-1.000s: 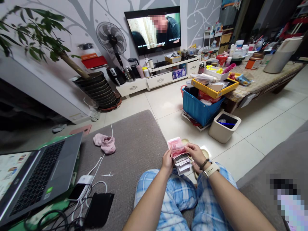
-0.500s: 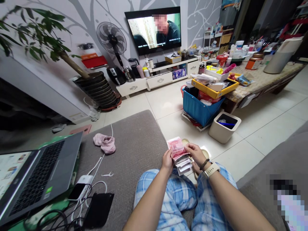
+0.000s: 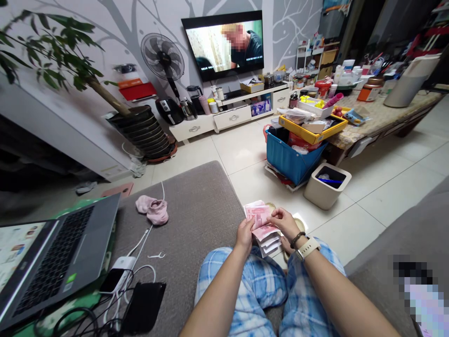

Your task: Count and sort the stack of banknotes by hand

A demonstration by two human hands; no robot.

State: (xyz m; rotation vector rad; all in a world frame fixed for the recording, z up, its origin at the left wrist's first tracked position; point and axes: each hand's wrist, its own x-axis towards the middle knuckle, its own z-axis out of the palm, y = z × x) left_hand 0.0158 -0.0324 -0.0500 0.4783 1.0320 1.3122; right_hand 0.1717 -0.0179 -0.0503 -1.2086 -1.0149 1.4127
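Observation:
A stack of pink banknotes [image 3: 265, 232] is held above my lap, with the lower ends fanned and folded down over whitish paper edges. My left hand [image 3: 244, 233] is closed on the stack's left side, thumb on top. My right hand [image 3: 285, 224], with a dark bracelet and a pale watch strap at the wrist, pinches the upper banknote at its right edge. That banknote stands partly lifted from the ones behind it. How many notes there are cannot be made out. Beneath my hands are my knees in blue checked trousers [image 3: 242, 285].
On the grey sofa [image 3: 196, 201] to the left lie a laptop [image 3: 70, 252], pink socks [image 3: 154, 209], a white power strip with cables [image 3: 122, 271] and a black pouch [image 3: 144, 306]. Ahead stand a beige bin [image 3: 326, 196] and a blue basket [image 3: 291, 159] beside a crowded table [image 3: 372, 117].
The top banknote has turned downward under my right fingers, and more of the notes behind it shows. My left hand keeps its hold in nearly the same place.

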